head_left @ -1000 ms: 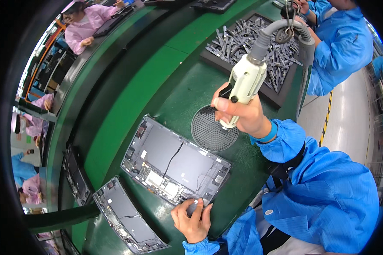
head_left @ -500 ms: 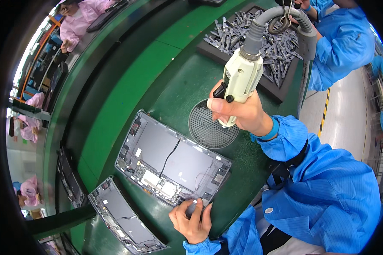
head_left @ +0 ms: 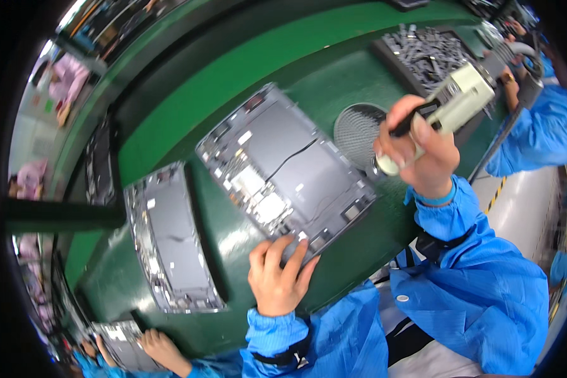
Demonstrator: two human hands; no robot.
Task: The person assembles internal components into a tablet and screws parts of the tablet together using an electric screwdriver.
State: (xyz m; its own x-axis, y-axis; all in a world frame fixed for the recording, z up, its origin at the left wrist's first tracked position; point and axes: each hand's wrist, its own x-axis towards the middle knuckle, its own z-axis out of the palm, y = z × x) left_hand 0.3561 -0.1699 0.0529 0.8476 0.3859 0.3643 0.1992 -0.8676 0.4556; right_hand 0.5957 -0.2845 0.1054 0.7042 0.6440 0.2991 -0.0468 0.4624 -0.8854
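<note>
In my right hand (head_left: 425, 151) is a cream-coloured power screwdriver (head_left: 463, 101) with a corrugated hose; the fingers wrap its grip. It is tilted, its nose above the right edge of a grey laptop base (head_left: 312, 160). That base lies with its insides exposed: circuit board along its left side, a black cable across the middle. My left hand (head_left: 277, 274) bends its fingertips over the base's near corner, with the thumb at the edge. A round dotted dish (head_left: 354, 133) sits just beyond the base, partly hidden by my right hand.
Another exposed laptop base (head_left: 176, 236) lies to the left. Farther left, a co-worker's hands (head_left: 160, 349) hold a similar base (head_left: 126, 346). A dark tray of small grey parts (head_left: 422, 57) stands at the far right, near a person in a blue sleeve (head_left: 542, 138).
The view has turned, bringing a co-worker's hands into the lower left. My right hand has tilted the screwdriver and brought its nose to the base's right edge. The left hand stays on the corner.
</note>
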